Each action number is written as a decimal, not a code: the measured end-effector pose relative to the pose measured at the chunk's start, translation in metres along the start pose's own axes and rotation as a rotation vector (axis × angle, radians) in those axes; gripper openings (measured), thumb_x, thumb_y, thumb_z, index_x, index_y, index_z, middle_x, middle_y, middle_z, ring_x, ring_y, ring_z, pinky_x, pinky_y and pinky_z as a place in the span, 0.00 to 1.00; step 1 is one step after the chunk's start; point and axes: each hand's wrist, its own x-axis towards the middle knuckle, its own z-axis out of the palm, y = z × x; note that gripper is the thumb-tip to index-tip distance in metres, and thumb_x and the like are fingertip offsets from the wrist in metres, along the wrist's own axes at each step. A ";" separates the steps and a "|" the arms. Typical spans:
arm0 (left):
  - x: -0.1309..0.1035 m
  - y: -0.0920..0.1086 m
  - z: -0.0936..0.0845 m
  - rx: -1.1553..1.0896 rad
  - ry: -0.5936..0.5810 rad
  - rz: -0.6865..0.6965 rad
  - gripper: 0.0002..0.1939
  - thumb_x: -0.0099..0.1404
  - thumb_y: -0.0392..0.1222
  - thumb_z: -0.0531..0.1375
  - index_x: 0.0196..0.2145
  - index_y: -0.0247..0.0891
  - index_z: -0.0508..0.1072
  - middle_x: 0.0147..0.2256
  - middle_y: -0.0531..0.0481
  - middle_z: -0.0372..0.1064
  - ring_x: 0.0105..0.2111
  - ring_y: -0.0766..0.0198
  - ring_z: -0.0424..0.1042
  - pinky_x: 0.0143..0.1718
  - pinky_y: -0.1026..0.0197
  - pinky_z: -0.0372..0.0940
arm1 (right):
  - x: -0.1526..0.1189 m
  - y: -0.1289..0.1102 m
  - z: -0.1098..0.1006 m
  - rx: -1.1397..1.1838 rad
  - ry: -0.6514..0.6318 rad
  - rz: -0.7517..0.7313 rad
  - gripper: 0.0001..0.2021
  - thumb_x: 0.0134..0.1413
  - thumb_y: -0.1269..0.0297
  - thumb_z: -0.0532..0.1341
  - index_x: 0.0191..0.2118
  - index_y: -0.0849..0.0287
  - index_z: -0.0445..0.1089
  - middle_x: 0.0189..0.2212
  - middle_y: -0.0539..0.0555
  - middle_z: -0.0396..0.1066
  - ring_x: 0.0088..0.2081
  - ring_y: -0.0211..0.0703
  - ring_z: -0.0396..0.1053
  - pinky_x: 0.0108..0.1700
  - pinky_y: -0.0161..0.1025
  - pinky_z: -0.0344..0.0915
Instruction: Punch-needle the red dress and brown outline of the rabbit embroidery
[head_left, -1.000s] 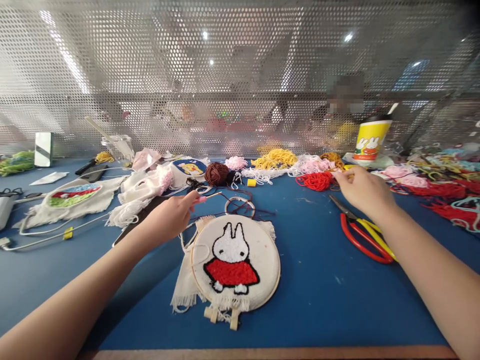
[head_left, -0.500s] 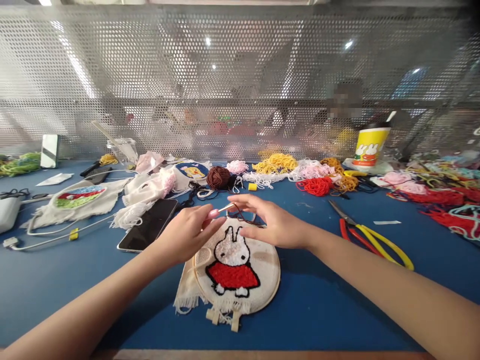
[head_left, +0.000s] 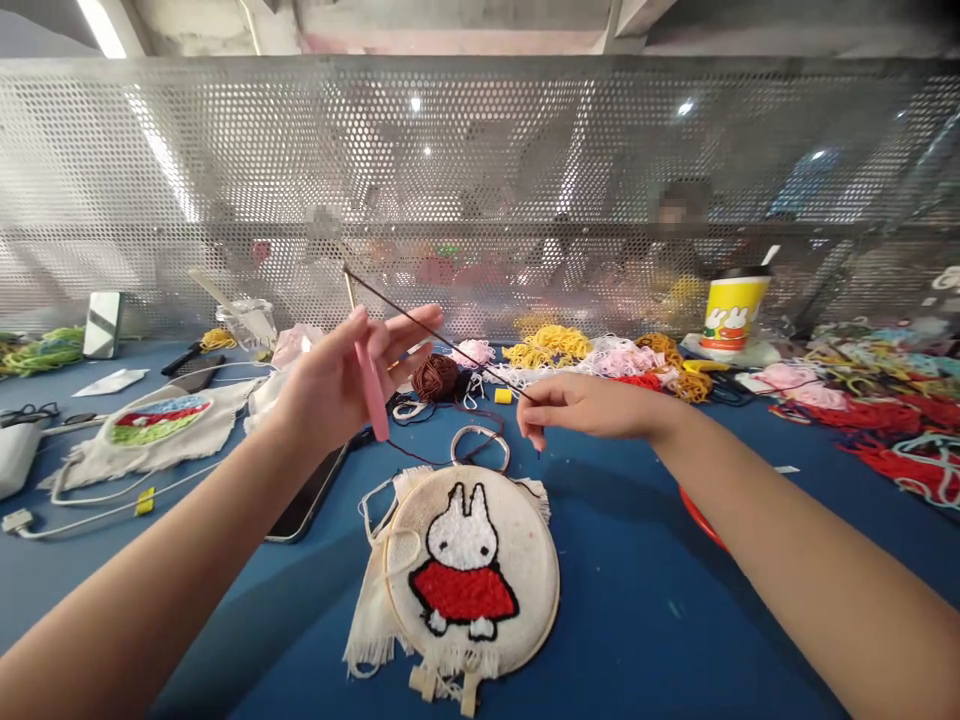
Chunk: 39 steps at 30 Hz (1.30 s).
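Observation:
My left hand (head_left: 337,375) grips a pink-handled punch needle (head_left: 371,392), its metal tip pointing up. From that tip a dark brown yarn (head_left: 427,322) runs taut down to my right hand (head_left: 577,405), whose fingers are pinched on it. A short yarn end hangs below those fingers. Under and between my hands, a round embroidery hoop (head_left: 529,570) lies on the blue table, with a white rabbit in a red dress worked on its cloth. More dark yarn trails from the needle handle towards the top of the hoop.
Behind the hoop sit a brown yarn ball (head_left: 435,378) and yellow yarn (head_left: 551,345). A phone (head_left: 311,500) lies under my left forearm. Scissors (head_left: 701,515) are mostly hidden by my right forearm. A yellow cup (head_left: 735,310) stands at the back right, before a perforated metal screen (head_left: 487,150).
My hands have moved apart from above the hoop. The needle now points upward in my left hand, and the brown yarn is stretched between the two hands. The view has tilted up slightly.

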 end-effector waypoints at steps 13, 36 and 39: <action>0.029 0.040 -0.003 -0.379 0.338 0.152 0.23 0.62 0.40 0.39 0.11 0.36 0.51 0.14 0.59 0.35 0.13 0.75 0.37 0.12 0.72 0.42 | -0.001 0.053 -0.030 -0.297 0.254 0.245 0.11 0.48 0.57 0.52 0.31 0.59 0.64 0.24 0.50 0.65 0.25 0.35 0.62 0.26 0.32 0.56; 0.038 -0.013 0.018 -0.173 0.379 -0.054 0.10 0.60 0.39 0.47 0.29 0.35 0.66 0.27 0.53 0.58 0.23 0.73 0.62 0.30 0.66 0.62 | 0.036 0.026 0.040 -0.218 0.125 -0.047 0.11 0.48 0.65 0.54 0.39 0.60 0.64 0.32 0.53 0.67 0.34 0.40 0.64 0.38 0.38 0.61; 0.036 -0.014 0.022 -0.156 0.399 -0.031 0.11 0.60 0.40 0.47 0.32 0.35 0.67 0.29 0.52 0.60 0.25 0.73 0.63 0.30 0.67 0.61 | 0.044 0.022 0.067 -0.144 0.187 -0.112 0.22 0.45 0.58 0.57 0.46 0.61 0.57 0.43 0.57 0.60 0.42 0.42 0.61 0.45 0.40 0.59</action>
